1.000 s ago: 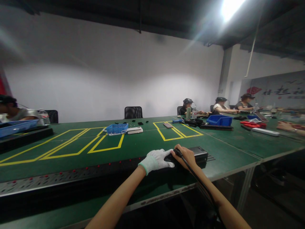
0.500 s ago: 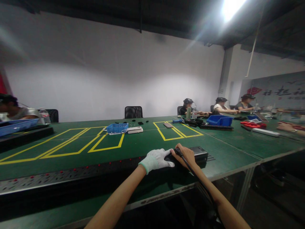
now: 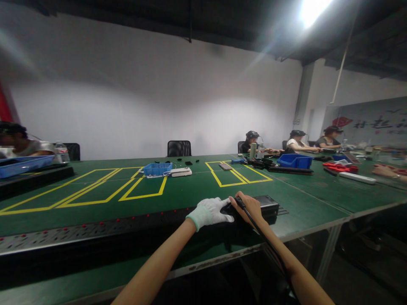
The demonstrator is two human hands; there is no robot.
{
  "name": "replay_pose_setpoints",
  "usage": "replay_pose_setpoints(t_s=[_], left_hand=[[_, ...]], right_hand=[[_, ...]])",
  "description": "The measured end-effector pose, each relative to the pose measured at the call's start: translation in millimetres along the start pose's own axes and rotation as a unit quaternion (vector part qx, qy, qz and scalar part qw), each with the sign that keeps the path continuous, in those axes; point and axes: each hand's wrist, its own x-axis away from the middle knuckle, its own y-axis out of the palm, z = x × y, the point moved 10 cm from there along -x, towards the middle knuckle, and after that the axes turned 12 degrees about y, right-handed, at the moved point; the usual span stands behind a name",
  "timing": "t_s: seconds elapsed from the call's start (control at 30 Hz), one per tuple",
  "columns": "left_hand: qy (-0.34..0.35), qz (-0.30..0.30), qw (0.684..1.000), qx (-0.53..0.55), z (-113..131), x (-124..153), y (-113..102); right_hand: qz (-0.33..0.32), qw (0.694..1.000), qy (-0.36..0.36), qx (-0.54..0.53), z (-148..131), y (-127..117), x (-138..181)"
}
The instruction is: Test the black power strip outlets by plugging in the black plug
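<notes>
My left hand (image 3: 210, 212), in a white glove with a pale green cuff, lies over the right part of a long black bar (image 3: 95, 232) with dark slots and a row of red dots, like a power strip. Its thumb and fingers close around a dark part there. My bare right hand (image 3: 249, 207) grips the end of a thick black cable (image 3: 259, 231), close to the left fingertips. That cable runs down along my right forearm. Just beyond the right hand sits a black box (image 3: 269, 204) with several thin prongs or wires sticking out rightward. What lies under both palms is hidden.
Yellow tape outlines (image 3: 143, 197) mark the green table (image 3: 190, 190). Farther back are a light blue basket (image 3: 157, 170), a white device (image 3: 181, 172) and a blue bin (image 3: 295, 162). Co-workers sit at left and far right. The table's front edge (image 3: 229, 254) is near me.
The view has shifted slightly. Both hands keep nearly the same position and grip on the bar and the cable.
</notes>
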Motion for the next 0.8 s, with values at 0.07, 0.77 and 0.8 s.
replay_pose_setpoints(t_s=[0.07, 0.77, 0.8], left_hand=[[0.002, 0.002, 1.000, 0.001, 0.9, 0.5, -0.9], [-0.004, -0.008, 1.000, -0.006, 1.3, 2.7, -2.8], [-0.004, -0.007, 1.000, -0.007, 1.2, 2.6, -2.8]], right_hand=[[-0.001, 1.000, 0.000, -0.001, -0.6, -0.8, 0.2], [0.024, 1.000, -0.001, -0.015, -0.3, -2.8, 1.6], [0.025, 1.000, -0.001, -0.016, -0.5, -3.1, 1.6]])
